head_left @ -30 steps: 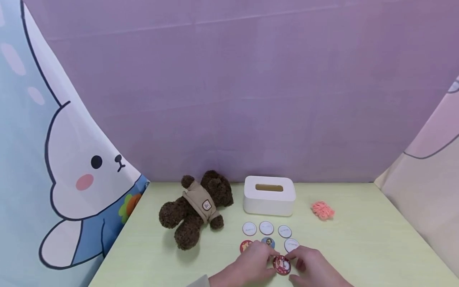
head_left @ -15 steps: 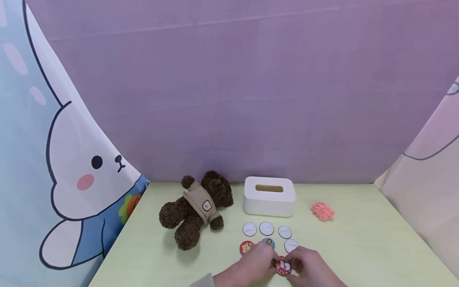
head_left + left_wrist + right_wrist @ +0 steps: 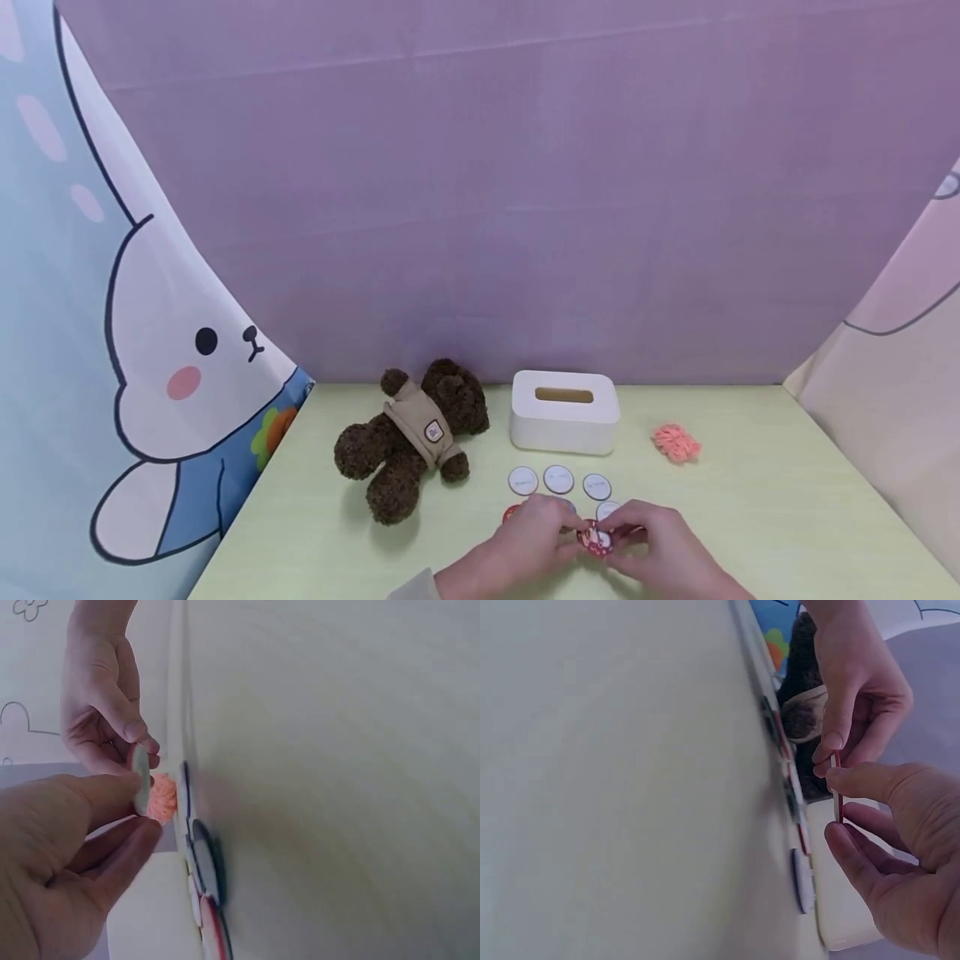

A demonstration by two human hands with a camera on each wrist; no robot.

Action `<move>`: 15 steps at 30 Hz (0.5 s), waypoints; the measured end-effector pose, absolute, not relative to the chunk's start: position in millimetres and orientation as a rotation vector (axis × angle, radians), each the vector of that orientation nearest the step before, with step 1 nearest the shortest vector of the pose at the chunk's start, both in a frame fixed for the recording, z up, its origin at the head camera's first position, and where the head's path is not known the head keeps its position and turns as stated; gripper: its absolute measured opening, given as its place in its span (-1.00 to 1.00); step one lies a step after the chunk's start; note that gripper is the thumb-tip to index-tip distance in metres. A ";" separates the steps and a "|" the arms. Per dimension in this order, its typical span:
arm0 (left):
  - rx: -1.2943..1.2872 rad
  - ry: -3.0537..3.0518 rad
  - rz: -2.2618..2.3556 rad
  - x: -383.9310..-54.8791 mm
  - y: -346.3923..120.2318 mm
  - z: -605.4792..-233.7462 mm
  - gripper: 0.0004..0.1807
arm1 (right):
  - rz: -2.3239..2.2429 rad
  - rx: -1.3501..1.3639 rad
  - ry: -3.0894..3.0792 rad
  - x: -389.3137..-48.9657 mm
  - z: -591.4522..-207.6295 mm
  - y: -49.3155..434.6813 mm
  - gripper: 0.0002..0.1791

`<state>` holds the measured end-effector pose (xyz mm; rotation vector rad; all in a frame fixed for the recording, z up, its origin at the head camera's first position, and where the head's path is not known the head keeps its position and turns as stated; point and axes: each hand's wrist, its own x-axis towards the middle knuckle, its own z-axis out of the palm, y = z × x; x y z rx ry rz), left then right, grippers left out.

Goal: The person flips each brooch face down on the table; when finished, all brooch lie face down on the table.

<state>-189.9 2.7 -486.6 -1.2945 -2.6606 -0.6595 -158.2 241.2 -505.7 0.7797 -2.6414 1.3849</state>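
Together, a person's left hand (image 3: 528, 537) and right hand (image 3: 660, 542) pinch a small, round red badge with a white picture on its front (image 3: 596, 540). Each hand has its fingers on the badge's edge. The badge is up off the pale yellow-green table (image 3: 780, 517), between the two hands. Just past them, four round badges with white backs (image 3: 558, 479) lie flat. A round red and yellow badge (image 3: 510, 512) and a round blue badge (image 3: 571, 505) peek out from behind the left hand. Farther back sit a fuzzy dark brown teddy bear in a tan shirt (image 3: 420, 421), a white box with a slot on top (image 3: 562, 432) and a fluffy pink yarn bundle (image 3: 677, 442).
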 end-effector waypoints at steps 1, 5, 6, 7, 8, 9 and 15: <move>-1.295 -2.625 -0.663 -190.8 1.8 -485.2 -0.76 | 1.404 0.795 -2.624 -158.8 -502.4 242.0 -0.74; -1.276 -2.522 -0.770 -192.8 -2.2 -479.8 -0.74 | 1.445 0.863 -2.554 -160.9 -489.0 244.1 -0.73; -1.274 -2.490 -0.802 -193.2 -3.0 -478.7 -0.75 | 1.442 0.889 -2.527 -161.5 -485.9 244.3 -0.71; -1.269 -2.461 -0.835 -193.3 -3.7 -477.4 -0.75 | 1.441 0.908 -2.504 -161.9 -482.8 244.4 -0.70; -1.260 -2.431 -0.858 -193.3 -4.4 -476.0 -0.75 | 1.433 0.927 -2.480 -162.2 -480.0 244.4 -0.69; -1.256 -2.401 -0.891 -193.3 -4.8 -474.9 -0.75 | 1.425 0.945 -2.458 -162.3 -477.1 244.2 -0.69; -1.192 -2.235 -1.121 -192.4 -6.6 -469.1 -0.75 | 1.417 0.966 -2.391 -160.5 -460.5 241.5 -0.72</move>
